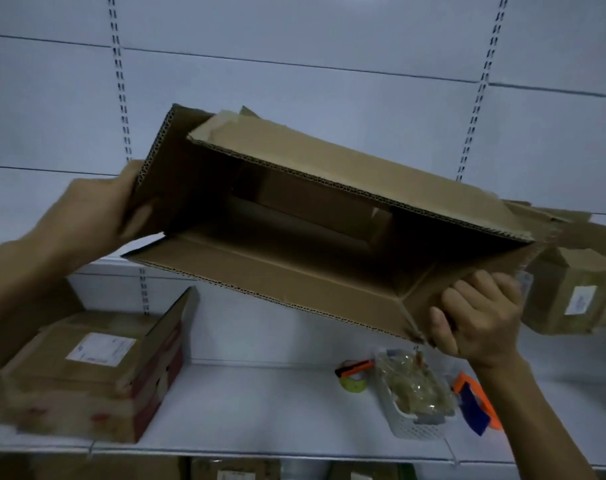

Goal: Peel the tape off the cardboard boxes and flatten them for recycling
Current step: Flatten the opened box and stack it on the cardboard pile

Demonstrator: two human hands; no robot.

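Both hands are holding an open box [363,174] up in the air, tilted, with its left end riding higher than its right.

Left hand [93,213]: gripping the short flap at the upper left end, with the thumb lying on the inner face and the fingers going behind the board.

Right hand [481,317]: clenching the short flap at the lower right corner, fingers curled round the board and thumb pointing down beside the frayed corner.

Between the two grips the box's mouth is facing the camera, and its long flaps are spreading above and below. A paler rectangle is showing deep inside. It is possibly the far flaps standing partly open, but the interior is too dark to confirm.

Just below the right hand a white basket [419,424] is standing on the shelf [260,403], holding a heap of crumpled clear tape [412,382]. An orange and blue tape dispenser [474,403] is lying under the right wrist, beside the basket. On the basket's other side a yellow-green tape roll [353,384] is sitting with an orange and black cutter [355,367] on top.

Well below the left hand a labelled box [87,372] is resting on the shelf, with red print on its side and a panel rising along its right edge. Behind the right hand a second labelled box [571,299] is sitting under flattened cardboard [578,230].
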